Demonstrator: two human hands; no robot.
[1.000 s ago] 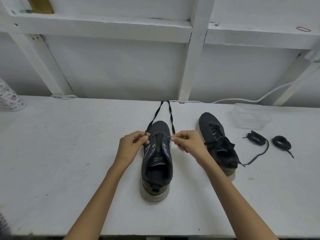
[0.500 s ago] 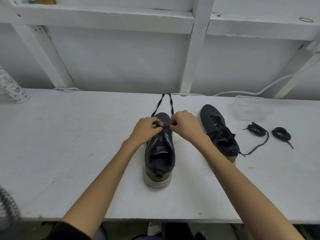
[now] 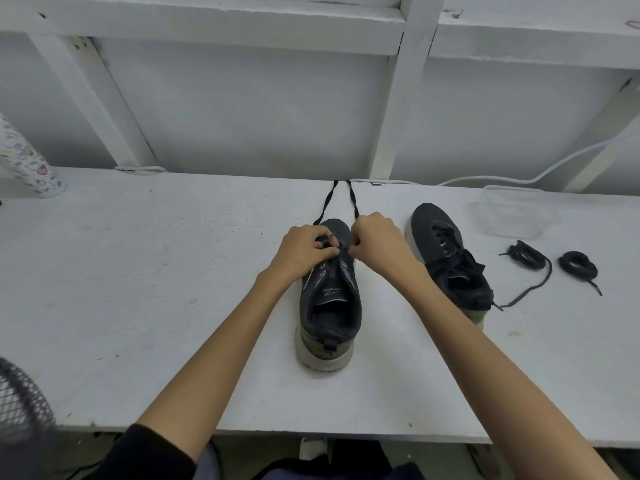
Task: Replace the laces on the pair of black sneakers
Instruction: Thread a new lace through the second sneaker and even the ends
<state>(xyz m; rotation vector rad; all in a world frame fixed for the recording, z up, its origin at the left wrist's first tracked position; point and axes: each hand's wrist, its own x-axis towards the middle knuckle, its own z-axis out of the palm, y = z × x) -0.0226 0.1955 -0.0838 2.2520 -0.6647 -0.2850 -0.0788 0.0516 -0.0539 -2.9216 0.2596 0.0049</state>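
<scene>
The black sneaker (image 3: 329, 306), pale-soled with purple trim and its tongue bared, stands on the desk (image 3: 138, 289) heel toward the person, its flat black lace (image 3: 353, 201) trailing past the toe, left hand (image 3: 304, 251) and right hand (image 3: 377, 242) each pinching it in a tight grip.

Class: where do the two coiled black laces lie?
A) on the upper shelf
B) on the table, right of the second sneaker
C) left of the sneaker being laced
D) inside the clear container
B: both coiled laces rest on the table, right of the second sneaker.
</scene>
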